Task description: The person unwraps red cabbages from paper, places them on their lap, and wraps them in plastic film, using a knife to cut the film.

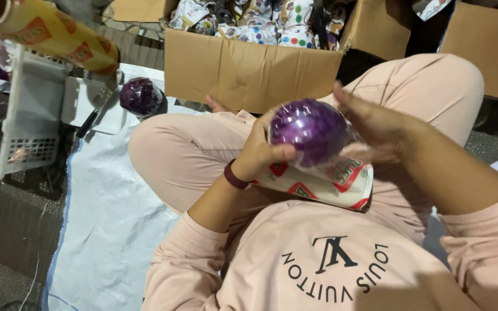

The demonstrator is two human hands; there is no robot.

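A shiny purple ball (312,129) wrapped in clear plastic film sits between both my hands above my lap. My left hand (260,151) grips its left side, thumb pressed on the film. My right hand (376,124) presses flat against its right side, over the film. Under the ball lies a roll of cling film (324,184) in a white wrapper with red and green marks, resting on my legs. A second purple wrapped ball (141,96) lies on the floor sheet to the left.
An open cardboard box (249,72) of patterned wrapped items stands ahead. A white plastic basket (27,126) and a yellow film roll (47,31) sit at the left. A white woven sheet (105,224) covers the floor. Another cardboard box (491,46) is at the right.
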